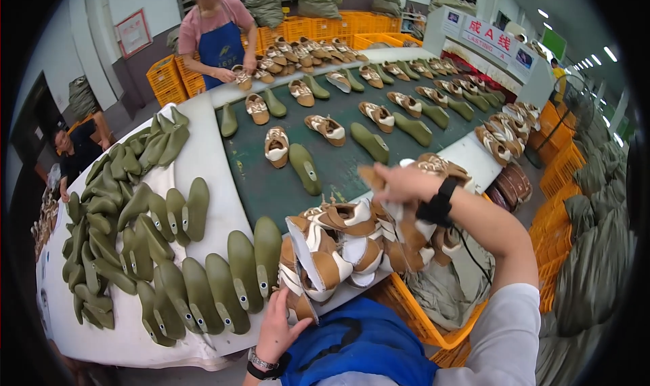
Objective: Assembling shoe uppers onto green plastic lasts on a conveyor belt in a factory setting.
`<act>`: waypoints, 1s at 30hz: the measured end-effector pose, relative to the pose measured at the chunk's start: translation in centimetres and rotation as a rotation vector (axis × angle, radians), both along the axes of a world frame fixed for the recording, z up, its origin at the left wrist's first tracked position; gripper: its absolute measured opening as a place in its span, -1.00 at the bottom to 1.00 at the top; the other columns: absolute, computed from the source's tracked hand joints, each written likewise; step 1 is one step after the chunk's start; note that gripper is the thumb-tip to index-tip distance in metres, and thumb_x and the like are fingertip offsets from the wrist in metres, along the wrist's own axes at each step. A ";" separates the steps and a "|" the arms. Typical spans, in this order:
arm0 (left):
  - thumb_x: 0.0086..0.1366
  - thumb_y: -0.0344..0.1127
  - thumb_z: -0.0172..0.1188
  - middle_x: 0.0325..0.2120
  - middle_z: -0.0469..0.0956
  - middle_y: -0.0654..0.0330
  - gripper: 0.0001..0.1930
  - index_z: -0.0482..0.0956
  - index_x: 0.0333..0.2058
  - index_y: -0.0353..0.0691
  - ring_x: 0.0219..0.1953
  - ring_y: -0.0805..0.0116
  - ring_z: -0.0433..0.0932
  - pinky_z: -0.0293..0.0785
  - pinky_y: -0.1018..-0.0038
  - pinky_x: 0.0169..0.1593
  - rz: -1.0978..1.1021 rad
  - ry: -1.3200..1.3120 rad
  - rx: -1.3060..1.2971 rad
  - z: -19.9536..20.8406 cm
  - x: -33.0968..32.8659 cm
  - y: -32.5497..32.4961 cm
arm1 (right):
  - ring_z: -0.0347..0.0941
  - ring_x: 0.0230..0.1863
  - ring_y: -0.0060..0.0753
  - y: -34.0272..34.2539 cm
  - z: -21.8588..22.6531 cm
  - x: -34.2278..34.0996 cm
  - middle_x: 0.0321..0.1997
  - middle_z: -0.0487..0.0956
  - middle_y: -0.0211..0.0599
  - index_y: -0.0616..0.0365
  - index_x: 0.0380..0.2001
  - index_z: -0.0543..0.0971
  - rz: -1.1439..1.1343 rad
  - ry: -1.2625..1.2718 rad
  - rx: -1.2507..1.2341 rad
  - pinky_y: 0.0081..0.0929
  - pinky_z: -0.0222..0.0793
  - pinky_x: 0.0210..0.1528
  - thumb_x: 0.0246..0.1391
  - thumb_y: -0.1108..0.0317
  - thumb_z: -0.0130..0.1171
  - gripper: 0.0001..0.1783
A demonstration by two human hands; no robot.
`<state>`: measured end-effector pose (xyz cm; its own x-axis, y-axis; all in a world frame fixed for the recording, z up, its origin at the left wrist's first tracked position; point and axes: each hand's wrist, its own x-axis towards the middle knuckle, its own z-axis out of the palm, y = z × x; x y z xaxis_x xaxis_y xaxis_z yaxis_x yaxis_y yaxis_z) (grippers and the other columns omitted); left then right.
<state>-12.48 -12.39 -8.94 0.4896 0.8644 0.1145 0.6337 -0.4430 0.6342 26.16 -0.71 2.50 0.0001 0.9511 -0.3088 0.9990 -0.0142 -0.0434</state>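
A pile of tan and white shoe uppers (325,250) stands at the near edge of the table in front of me. My left hand (274,332) is at its lower left, thumb and fingers around the end of a tan shoe upper (298,306). Over the pile's right part, my right hand (405,183) is closed on a brown and white shoe upper (371,177), partly smeared by motion. On the green conveyor belt (261,183), more shoe uppers (325,129) lie beside green shoe lasts (305,169). Several lasts (227,284) also stand left of the pile.
Many green lasts (101,230) are heaped on the white table (193,355) at left. An orange crate (413,311) with grey cloth sits below my right arm. Across the belt a person in a blue apron (220,51) handles a shoe. Another person (84,145) is far left. A fan (574,101) stands right.
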 end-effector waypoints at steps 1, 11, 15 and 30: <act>-0.01 -0.17 0.40 0.05 0.28 -0.20 -0.20 0.18 0.14 -0.32 0.04 -0.15 0.36 0.38 0.23 0.05 -0.008 -0.039 -0.004 -0.1 -0.1 -0.3 | 0.43 0.00 0.10 -0.1 -0.7 -0.1 -0.04 0.50 0.15 0.27 0.26 0.09 0.096 0.047 -0.090 -0.19 0.36 0.02 -0.02 -0.23 0.10 -0.02; 0.04 -0.29 0.35 -0.21 0.56 0.04 -0.50 0.44 -0.03 -0.27 -0.23 0.13 0.58 0.50 0.36 -0.16 0.238 -0.135 0.105 -0.6 -2.8 -0.8 | 0.52 -0.28 -0.05 -4.4 1.2 -0.4 -0.22 0.58 -0.06 0.22 0.00 0.45 0.176 0.402 0.251 -0.28 0.42 -0.20 0.08 0.08 0.11 -0.49; 0.06 -0.35 0.29 -0.35 0.54 0.04 -0.55 0.45 -0.03 -0.22 -0.31 0.08 0.54 0.49 0.29 -0.26 0.285 0.035 0.303 2.0 -3.9 1.9 | 0.52 -0.29 -0.45 -10.2 2.0 -2.3 -0.22 0.58 -0.23 0.23 0.05 0.43 0.005 0.829 0.242 -0.55 0.43 -0.22 0.06 0.39 0.17 -0.55; 0.17 -0.17 0.07 -0.52 0.58 -0.08 -0.46 0.27 0.15 -0.06 -0.44 -0.09 0.57 0.51 0.09 -0.30 -0.048 0.666 -0.074 -0.5 0.8 14.6 | 0.56 -0.35 -0.04 -28.9 -21.5 -3.8 -0.42 0.60 -0.10 0.13 -0.36 0.57 -0.093 0.731 -0.440 -0.21 0.47 -0.34 0.04 0.33 0.02 -0.82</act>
